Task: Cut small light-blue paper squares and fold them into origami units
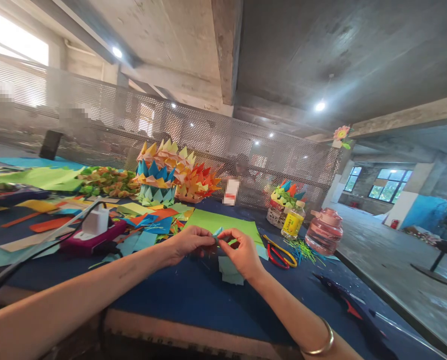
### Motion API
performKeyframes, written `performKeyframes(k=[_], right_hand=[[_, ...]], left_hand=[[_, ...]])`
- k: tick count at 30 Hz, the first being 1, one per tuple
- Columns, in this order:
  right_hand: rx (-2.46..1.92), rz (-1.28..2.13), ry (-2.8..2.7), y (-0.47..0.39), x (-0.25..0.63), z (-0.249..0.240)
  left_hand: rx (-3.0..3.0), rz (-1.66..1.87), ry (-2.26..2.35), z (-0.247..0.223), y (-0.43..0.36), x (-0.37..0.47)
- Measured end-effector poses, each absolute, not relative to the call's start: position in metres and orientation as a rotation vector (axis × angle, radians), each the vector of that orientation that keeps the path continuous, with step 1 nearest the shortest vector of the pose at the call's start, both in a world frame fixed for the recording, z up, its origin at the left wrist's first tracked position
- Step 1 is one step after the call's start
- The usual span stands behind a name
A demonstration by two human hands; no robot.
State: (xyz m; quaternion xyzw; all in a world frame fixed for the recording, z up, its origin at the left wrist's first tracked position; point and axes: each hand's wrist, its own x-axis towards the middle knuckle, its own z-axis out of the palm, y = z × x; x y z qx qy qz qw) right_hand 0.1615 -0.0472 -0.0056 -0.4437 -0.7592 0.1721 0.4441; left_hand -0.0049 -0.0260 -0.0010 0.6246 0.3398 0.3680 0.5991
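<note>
Between my two hands is a small folded piece of light-blue paper [217, 232], pinched at its edges. My left hand [195, 242] grips it from the left with thumb and fingertips. From the right, my right hand [241, 250] holds it between thumb and forefinger. Just below the hands lie pale blue paper squares [231, 272] on the dark blue tabletop [170, 295]. Behind them is a green paper sheet [242, 227], partly covered by my hands.
Scissors [279, 254], a yellow-labelled bottle [293, 220] and a pink water jug [324, 231] stand right. A glue gun [353, 300] lies near the right edge. Folded-paper crowns [155, 182] stand at the back. Left are a purple power strip [91, 240] and paper scraps [50, 224].
</note>
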Motion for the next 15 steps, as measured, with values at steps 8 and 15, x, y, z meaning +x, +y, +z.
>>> performKeyframes(k=[8, 15], right_hand=[[-1.067, 0.299, -1.915, -0.0512, 0.1603, -0.0001], [-1.074, 0.303, -1.927, -0.0504, 0.1603, 0.0008]], left_hand=[[1.398, 0.844, 0.803, -0.002, -0.0235, -0.006], [1.371, 0.839, 0.773, -0.0043, -0.0215, -0.0062]])
